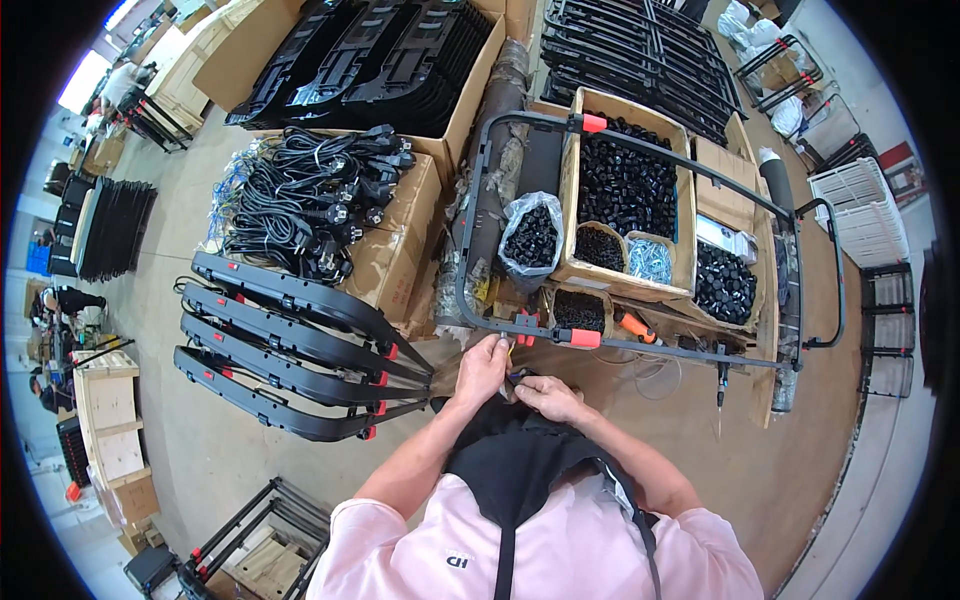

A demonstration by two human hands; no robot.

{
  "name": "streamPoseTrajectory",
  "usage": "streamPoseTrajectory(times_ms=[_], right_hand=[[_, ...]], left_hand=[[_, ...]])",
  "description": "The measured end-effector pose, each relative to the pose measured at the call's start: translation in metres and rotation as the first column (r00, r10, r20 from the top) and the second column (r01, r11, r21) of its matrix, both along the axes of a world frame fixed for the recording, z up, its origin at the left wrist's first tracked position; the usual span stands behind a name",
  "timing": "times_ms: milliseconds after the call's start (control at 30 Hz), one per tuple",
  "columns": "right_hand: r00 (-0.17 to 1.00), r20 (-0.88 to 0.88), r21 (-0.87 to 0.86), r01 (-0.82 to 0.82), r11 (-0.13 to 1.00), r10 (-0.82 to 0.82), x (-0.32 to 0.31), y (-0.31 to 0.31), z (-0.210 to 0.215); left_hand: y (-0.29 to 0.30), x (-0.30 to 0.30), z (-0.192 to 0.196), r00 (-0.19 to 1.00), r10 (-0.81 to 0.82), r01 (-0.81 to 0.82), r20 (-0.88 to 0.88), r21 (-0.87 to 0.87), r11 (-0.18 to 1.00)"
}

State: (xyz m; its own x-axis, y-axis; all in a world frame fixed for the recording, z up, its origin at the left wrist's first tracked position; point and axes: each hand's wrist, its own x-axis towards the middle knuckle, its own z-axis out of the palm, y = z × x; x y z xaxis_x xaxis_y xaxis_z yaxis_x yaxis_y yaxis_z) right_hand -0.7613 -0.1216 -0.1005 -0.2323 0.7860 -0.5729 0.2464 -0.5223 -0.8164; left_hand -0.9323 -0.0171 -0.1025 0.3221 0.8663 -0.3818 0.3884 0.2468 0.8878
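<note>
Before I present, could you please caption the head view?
Left hand and right hand close together near a black frame and parts box.

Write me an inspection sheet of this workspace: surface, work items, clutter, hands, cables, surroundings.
Surface: wrapped bar shows; mostly covered otherwise.
Work items: black frame with red clips.
Clutter: bin with black caps and screws; bag of black parts; orange tool.
Hands: left hand by the frame's near tube, right hand close beside; grasp unclear.
Cables: black cables with plugs, heaped on a carton.
Surroundings: black panels at left, stacked frames beyond the bin, a person far left.
</note>
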Motion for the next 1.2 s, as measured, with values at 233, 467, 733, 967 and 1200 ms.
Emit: streamPoseTrajectory(times_ms=[233,467,733,967,1200], right_hand=[[0.999,0.035,0.006,-0.027,1.000,0.027,-0.004,0.009,0.014],[0.999,0.032,-0.012,-0.007,1.000,0.008,-0.009,0.006,0.003],[0.999,0.053,-0.063,0.007,0.998,-0.004,-0.015,0.005,-0.006],[0.999,0.050,-0.043,0.018,0.999,-0.016,-0.021,0.006,-0.003],[0.998,-0.004,-0.065,0.065,0.996,-0.066,-0.025,0.013,0.001]], left_hand=[[0.004,0.004,-0.004,0.996,0.083,-0.084,-0.015,-0.092,0.992],[-0.002,0.008,0.004,0.988,0.153,-0.150,0.026,-0.077,0.986],[0.005,0.009,-0.001,0.991,0.130,-0.132,-0.025,-0.126,0.983],[0.016,-0.001,0.000,0.997,-0.006,0.008,-0.074,0.030,1.000],[0.001,0.006,-0.018,0.952,0.231,-0.168,0.200,-0.289,0.943]])
